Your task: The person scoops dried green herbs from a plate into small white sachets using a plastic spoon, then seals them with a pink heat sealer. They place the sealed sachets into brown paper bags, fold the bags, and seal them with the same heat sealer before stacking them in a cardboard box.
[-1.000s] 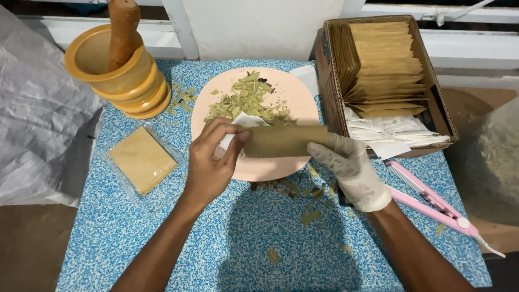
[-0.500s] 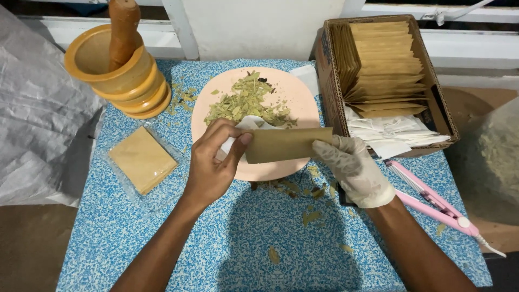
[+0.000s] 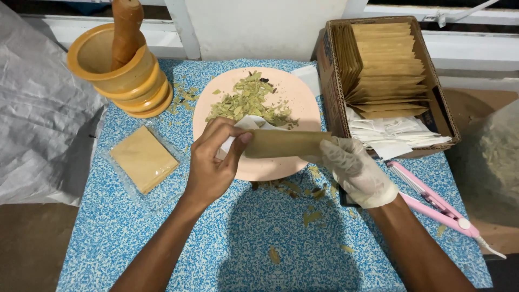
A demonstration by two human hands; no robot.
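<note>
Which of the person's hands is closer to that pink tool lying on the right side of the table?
The right hand, in a white glove. It sits just left of the pink tool, while holding a brown paper envelope. The bare left hand is farther left, at the envelope's other end.

The person's left hand (image 3: 212, 168) is bare, with no glove, ring or watch showing, and the forearm behind it carries no sleeve. The right hand (image 3: 358, 172) wears a thin, whitish disposable glove, loose and wrinkled over the fingers, ending in a rolled cuff at the wrist, with a bare, sleeveless forearm beyond it
</note>
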